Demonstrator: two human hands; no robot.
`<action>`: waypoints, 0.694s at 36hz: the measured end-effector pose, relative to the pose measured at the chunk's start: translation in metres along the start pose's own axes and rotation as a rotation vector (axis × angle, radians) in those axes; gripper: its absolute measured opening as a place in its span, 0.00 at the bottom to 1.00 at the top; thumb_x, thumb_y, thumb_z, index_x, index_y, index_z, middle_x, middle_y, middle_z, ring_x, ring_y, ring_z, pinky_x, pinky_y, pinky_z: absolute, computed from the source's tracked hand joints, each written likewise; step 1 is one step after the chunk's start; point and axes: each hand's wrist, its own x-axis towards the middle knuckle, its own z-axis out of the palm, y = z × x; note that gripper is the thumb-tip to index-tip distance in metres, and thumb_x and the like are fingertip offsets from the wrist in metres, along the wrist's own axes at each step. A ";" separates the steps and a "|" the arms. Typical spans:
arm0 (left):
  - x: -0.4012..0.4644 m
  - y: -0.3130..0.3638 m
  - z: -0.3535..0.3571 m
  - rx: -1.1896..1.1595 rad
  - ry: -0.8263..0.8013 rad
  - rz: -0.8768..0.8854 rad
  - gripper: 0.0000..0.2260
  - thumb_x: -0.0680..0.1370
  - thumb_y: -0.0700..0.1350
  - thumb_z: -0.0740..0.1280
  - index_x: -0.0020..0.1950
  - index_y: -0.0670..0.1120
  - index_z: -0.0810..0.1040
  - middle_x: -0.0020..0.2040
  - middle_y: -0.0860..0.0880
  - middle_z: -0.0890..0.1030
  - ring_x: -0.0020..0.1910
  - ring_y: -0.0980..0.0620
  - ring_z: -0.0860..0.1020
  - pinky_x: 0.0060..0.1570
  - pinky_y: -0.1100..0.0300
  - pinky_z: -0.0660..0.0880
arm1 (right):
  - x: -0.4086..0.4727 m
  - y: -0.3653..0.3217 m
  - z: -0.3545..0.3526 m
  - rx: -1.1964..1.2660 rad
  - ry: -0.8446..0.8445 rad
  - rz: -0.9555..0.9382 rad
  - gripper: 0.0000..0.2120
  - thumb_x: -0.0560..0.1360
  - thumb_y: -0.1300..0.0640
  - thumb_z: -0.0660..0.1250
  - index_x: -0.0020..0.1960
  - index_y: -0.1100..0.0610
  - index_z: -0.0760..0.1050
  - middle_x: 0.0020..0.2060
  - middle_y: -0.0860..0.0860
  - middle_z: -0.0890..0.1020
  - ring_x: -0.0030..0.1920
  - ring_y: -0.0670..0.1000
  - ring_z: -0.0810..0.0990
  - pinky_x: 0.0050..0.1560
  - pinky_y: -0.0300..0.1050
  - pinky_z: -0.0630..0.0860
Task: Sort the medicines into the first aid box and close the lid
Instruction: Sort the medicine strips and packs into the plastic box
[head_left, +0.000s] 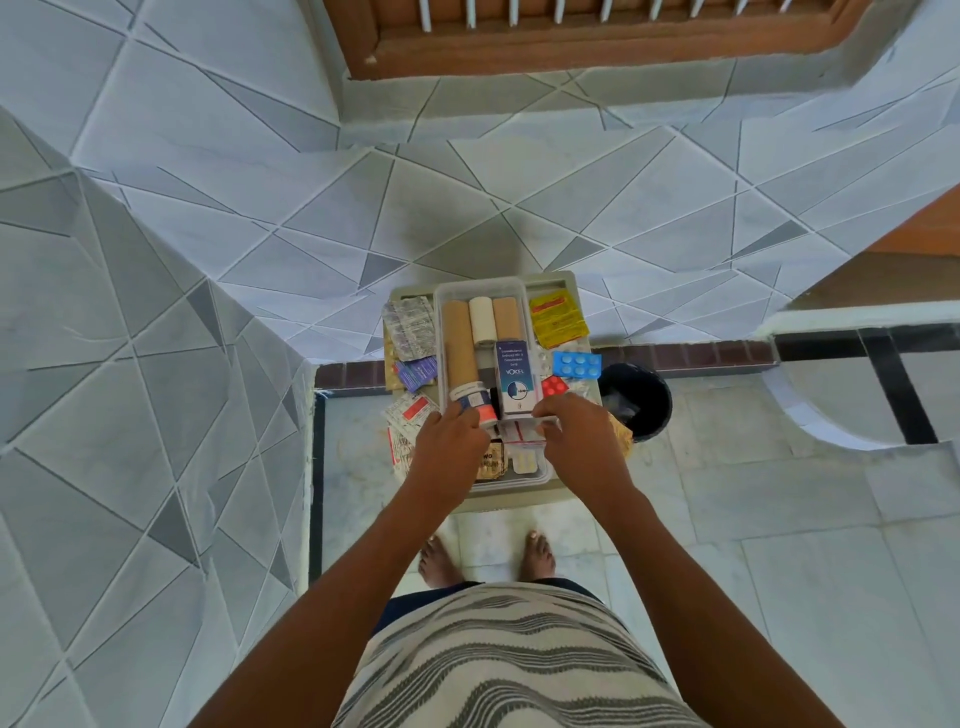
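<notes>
Reaching into the clear plastic first aid box, the left hand curls its fingers on a small white orange-capped bottle; the right hand pinches a tall white-and-blue medicine carton at its near end.

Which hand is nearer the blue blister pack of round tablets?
Right. The right hand sits just below the blue blister pack; the left hand is farther, across the tray.

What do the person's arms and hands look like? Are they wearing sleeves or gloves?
Both arms are bare right down from the bottom edge of the picture, with no sleeves showing. The left hand and the right hand are bare too: no gloves, and no rings, watch or bracelets that I can see. The person wears a cream top with wavy grey stripes over something dark blue.
</notes>
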 end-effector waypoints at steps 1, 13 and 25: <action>-0.002 -0.001 0.002 -0.006 0.020 0.001 0.07 0.68 0.38 0.76 0.43 0.47 0.86 0.44 0.49 0.81 0.49 0.48 0.77 0.45 0.54 0.76 | 0.000 -0.001 0.000 0.002 0.000 -0.001 0.12 0.73 0.68 0.69 0.52 0.53 0.82 0.48 0.51 0.83 0.47 0.52 0.81 0.45 0.48 0.82; -0.015 -0.020 0.004 -0.277 0.224 -0.151 0.08 0.73 0.43 0.76 0.47 0.41 0.83 0.46 0.43 0.79 0.43 0.47 0.78 0.41 0.53 0.81 | 0.009 -0.017 0.014 0.010 -0.214 -0.011 0.08 0.71 0.68 0.68 0.46 0.57 0.80 0.46 0.54 0.84 0.47 0.53 0.81 0.46 0.52 0.82; -0.004 -0.027 0.008 -0.263 0.276 -0.150 0.16 0.71 0.37 0.76 0.58 0.42 0.81 0.59 0.42 0.79 0.57 0.43 0.77 0.49 0.50 0.81 | 0.022 -0.028 0.041 -0.294 -0.429 -0.165 0.08 0.72 0.65 0.69 0.48 0.55 0.77 0.48 0.56 0.82 0.47 0.57 0.82 0.49 0.52 0.82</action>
